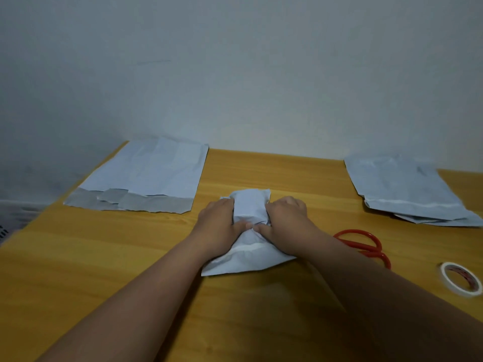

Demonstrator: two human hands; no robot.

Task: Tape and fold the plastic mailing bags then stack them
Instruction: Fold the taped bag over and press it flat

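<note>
A pale grey plastic mailing bag (249, 205) lies partly folded and bunched in the middle of the wooden table (104, 257). My left hand (219, 223) grips its left side and my right hand (285, 220) grips its right side, thumbs meeting on top. The bag's near end (245, 259) spreads flat toward me. A flat mailing bag (146, 176) with a torn grey strip along its near edge lies at the far left. A stack of mailing bags (402, 189) lies at the far right.
Red-handled scissors (366, 244) lie just right of my right forearm. A roll of white tape (461, 279) sits near the table's right edge. A pale wall stands behind the table's far edge. The table's left edge runs diagonally.
</note>
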